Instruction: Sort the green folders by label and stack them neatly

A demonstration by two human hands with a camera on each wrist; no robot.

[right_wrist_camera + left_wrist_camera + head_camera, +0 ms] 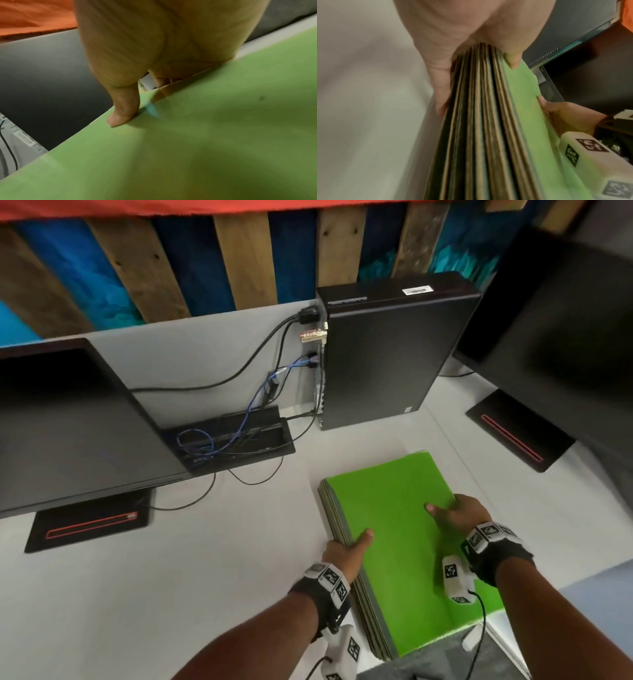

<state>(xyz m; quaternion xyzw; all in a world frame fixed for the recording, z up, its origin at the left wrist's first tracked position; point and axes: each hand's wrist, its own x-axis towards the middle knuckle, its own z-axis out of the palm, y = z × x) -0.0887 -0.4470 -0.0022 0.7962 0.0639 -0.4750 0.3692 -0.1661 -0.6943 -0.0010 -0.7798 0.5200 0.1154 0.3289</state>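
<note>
A stack of green folders (pixel 394 529) fills the lower right of the head view, lying over the near edge of the white desk (pixel 171 577) with its near end reaching past that edge. The top cover is plain bright green, and no label can be made out on it. Along the stack's left side the layered edges show as thin tan and dark lines, seen close up in the left wrist view (pixel 479 121). The left hand (pixel 346 553) grips that left side low in the frame, thumb lying on the top cover and fingers curled underneath. The right hand (pixel 455 515) grips the right side, thumb pressed flat on the green cover and fingers wrapped under the edge, as the right wrist view (pixel 154 54) shows. Both wrists wear black bands carrying white blocks with black square markers. Beyond the stack, at upper centre of the head view, a black computer tower (pixel 394 354) stands upright on the desk, with black and blue cables (pixel 260 392) running from its left side down to an open cable tray (pixel 236 436). A dark monitor (pixel 68 422) takes up the left of the frame on a black base with a red line, and a second dark monitor (pixel 565 344) stands at the upper right. Behind them, wooden slats and blue panels (pixel 171 261) line the wall.
</note>
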